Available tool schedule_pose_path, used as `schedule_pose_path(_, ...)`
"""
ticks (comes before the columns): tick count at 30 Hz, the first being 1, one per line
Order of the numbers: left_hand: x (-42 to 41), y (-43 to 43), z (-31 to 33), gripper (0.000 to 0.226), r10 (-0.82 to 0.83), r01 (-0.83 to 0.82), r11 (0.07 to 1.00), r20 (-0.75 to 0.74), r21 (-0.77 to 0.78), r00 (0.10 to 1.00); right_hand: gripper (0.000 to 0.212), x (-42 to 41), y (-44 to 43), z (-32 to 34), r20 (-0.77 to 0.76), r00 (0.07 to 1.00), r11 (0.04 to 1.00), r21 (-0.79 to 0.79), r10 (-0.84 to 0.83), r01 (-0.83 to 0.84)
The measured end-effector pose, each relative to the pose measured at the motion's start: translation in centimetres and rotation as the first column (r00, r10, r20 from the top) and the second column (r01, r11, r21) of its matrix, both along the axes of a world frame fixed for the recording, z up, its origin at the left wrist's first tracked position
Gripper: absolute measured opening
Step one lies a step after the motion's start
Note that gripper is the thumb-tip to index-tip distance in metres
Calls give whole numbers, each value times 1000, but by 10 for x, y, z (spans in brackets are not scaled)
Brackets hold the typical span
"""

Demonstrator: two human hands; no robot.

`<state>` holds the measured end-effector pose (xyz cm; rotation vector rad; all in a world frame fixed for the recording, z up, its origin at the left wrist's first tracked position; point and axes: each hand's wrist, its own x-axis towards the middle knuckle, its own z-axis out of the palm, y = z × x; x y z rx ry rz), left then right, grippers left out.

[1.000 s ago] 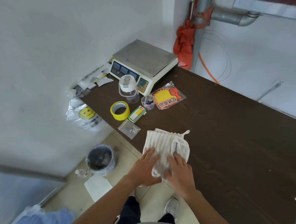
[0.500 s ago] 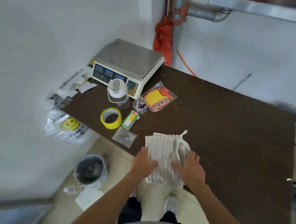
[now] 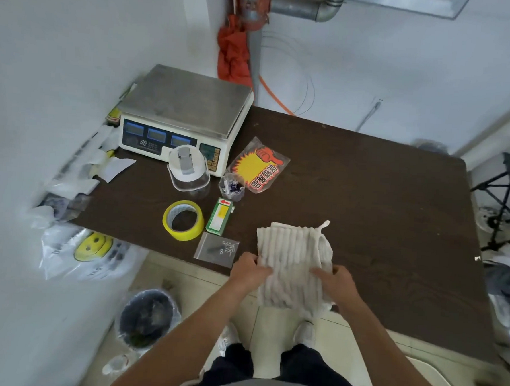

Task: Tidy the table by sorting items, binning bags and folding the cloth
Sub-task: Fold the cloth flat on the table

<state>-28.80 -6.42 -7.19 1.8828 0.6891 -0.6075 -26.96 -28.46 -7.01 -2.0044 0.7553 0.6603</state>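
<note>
A folded, ribbed white cloth [image 3: 293,255] lies at the near edge of the dark brown table [image 3: 366,199], its near end hanging over the edge. My left hand [image 3: 249,270] grips the cloth's left side. My right hand [image 3: 336,283] grips its right side. Left of the cloth lie a small clear zip bag [image 3: 217,249], a yellow tape roll [image 3: 183,219] and a green and yellow box [image 3: 220,216]. Behind these lies a red and yellow printed bag [image 3: 258,166].
A weighing scale [image 3: 184,114] stands at the table's far left corner, with a clear lidded container [image 3: 188,169] and a small clear cup [image 3: 231,187] before it. A lined bin [image 3: 146,316] stands on the floor at left. Plastic bags [image 3: 86,251] hang off the table's left end.
Both hands slid apart from the cloth's middle to its left and right sides, and the cloth's near end now overhangs the table edge. The camera view shifted right.
</note>
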Motion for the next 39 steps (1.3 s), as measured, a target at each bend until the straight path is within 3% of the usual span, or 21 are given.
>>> schedule_pose_path(3,12,10,10,10,62,-68,974,-33,-217,998,34,-1,-1,10,1,996,994,60,-94,94)
schedule_pose_path(6,25,13,24,4,43,-45,941,-14,-336,999,41,9,-4,21,49,988,985,100,-144,138)
schedule_pose_path(13,72,12,57,30,-61,78,928,58,-365,996,48,55,-9,50,123,979,975,170,-162,140)
schedule_pose_path(24,177,11,105,22,-69,130,955,226,-268,972,46,154,-13,88,213,965,940,335,-150,72)
schedule_pose_path(33,251,8,102,38,-71,74,997,293,-1,954,64,238,-9,85,226,973,947,321,-50,-25)
schedule_pose_path(39,293,17,82,33,-34,-7,985,240,170,970,64,281,4,74,208,977,937,331,44,-113)
